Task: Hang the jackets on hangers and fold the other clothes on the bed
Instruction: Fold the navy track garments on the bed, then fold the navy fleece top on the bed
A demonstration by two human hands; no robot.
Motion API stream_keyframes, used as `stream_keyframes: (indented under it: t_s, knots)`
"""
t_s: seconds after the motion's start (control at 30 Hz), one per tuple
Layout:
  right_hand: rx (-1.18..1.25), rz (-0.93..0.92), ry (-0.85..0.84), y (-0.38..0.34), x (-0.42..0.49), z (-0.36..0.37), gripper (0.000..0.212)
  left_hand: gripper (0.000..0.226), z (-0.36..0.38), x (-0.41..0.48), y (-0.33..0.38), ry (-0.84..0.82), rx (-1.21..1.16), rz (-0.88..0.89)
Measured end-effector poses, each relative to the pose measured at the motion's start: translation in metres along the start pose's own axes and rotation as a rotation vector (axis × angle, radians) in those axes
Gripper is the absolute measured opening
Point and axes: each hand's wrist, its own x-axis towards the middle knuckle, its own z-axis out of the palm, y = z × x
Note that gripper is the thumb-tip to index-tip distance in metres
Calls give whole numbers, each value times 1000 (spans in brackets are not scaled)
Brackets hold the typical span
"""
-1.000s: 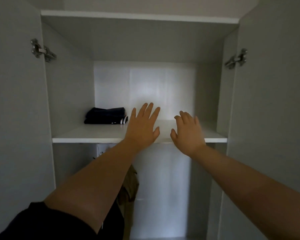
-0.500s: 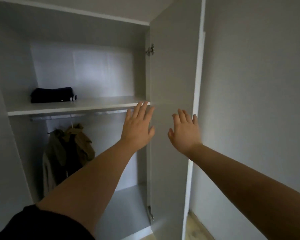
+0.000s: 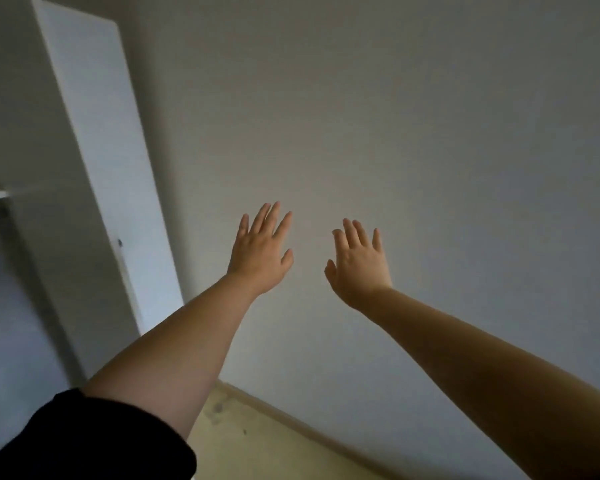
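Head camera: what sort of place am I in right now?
Likely a bedroom or similar room in a home: an open white wardrobe door, a plain painted wall, and a pale floor edged by a skirting board.

The person wears a short black sleeve on the left arm, filling the corner at seven o'clock. The fabric looks plain and matte, and its hem is a soft, rounded edge. Past the hem the left forearm is bare up to the left hand. The right forearm, entering from four o'clock, is bare up to the right hand.
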Motion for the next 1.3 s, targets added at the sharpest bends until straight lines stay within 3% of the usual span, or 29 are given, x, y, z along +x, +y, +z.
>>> stream_keyframes:
  t_s: [0.3, 0.53, 0.87, 1.07, 1.3]
  knots:
    - [-140, 296, -42, 276, -73, 12, 57, 67, 67, 100, 273, 13, -215, 297]
    - [-212, 257, -56, 446, -135, 60, 51, 72, 146, 132, 455, -60, -266, 464]
    - [-128, 374, -176, 496, -261, 240, 57, 72, 312, 46, 566, -169, -368, 503]
    - [-60, 463, -164, 499, -342, 365, 56, 71, 431, -51, 613, -260, -418, 434]
    - [-15, 520, -177, 515, -441, 460, 57, 71, 520, -143, 676, -343, -483, 433]
